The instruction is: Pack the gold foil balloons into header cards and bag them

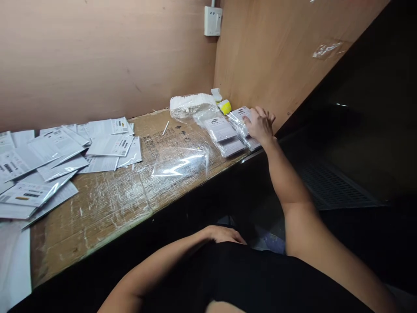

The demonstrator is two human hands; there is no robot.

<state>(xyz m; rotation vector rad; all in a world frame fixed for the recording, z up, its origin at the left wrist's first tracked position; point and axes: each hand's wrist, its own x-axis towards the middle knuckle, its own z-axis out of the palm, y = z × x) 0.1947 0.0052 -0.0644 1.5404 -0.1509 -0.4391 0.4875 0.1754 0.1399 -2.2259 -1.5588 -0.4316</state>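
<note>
At the right end of the bench, my right hand (259, 124) rests on a stack of clear-wrapped printed packets (239, 115). Its thumb lies across the top packet and its fingers are spread toward the side wall. A second stack of wrapped packets (220, 129) sits just left of it. My left hand (226, 234) is low by my lap, below the bench edge. Black clothing and shadow partly hide its fingers, and no object shows in it. A clear plastic sleeve (181, 162) lies flat on the bench, with a thin white stick (166, 128) behind it.
Many loose flat packets (58, 152) overlap on the left of the cardboard-covered bench (110, 213). A bag of white sticks (193, 105) and a yellow-and-white roll (224, 106) stand in the back corner. A wall switch (213, 21) is above. The side wall (260, 52) bounds the right.
</note>
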